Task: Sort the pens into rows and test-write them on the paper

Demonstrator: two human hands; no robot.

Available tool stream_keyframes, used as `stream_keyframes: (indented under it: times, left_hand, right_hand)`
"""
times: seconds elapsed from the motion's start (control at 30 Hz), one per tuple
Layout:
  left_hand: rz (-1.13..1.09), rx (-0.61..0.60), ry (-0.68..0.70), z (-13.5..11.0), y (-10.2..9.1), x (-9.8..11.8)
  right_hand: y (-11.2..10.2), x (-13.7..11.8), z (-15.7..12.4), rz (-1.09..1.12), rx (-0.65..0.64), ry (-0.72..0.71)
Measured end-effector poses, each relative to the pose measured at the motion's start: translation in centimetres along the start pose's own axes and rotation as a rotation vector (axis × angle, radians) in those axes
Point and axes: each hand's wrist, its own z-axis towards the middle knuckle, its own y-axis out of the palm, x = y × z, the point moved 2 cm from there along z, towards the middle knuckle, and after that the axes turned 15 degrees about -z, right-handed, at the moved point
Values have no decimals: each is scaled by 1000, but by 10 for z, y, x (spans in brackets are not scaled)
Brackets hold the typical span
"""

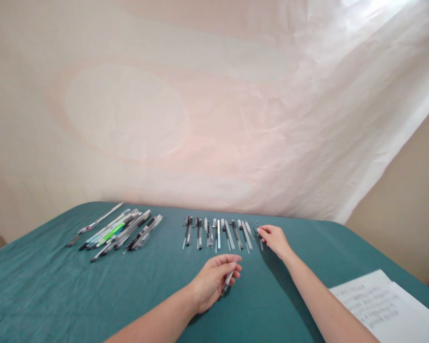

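Pen [228,281] pinched in left hand [214,282] slants from upper right to lower left; right hand [276,239] curls fingers onto a refill [261,245], grip unclear.

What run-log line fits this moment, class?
left hand: holds pen | right hand: fingertips at row of pen parts, right end | pen pile: left | paper: right

White sheet backdrop [214,119], teal-covered table [57,295], beige wall [407,214] right

Bare left hand [214,278] and right hand [276,239], slim bare forearms [157,314].
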Motion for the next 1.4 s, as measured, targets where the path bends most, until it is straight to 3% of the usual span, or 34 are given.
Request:
stream_keyframes:
  times: [0.37,0.6,0.73,0.87,0.93,1.2,1.4]
  left_hand:
    - [-51,-78,24,-3,3,0]
    - [-109,-104,56,-8,7,3]
    - [-33,-42,245,-5,7,8]
    - [68,31,377,-4,4,12]
    - [57,24,384,-4,3,12]
    - [-55,-18,382,-5,5,13]
    - [-98,12,381,-3,3,12]
  right_hand:
    - [3,0,0,-114,15,-40]
    - [-12,-23,-13,-98,-72,-43]
    - [-25,-58,-37,-84,-270,-100]
    - [-20,-98,-73,3,-743,-227]
    - [-13,-111,-87,34,-829,-258]
    - [2,-115,-94,7,-717,-266]
    - [-1,-120,-97,-92,-561,-398]
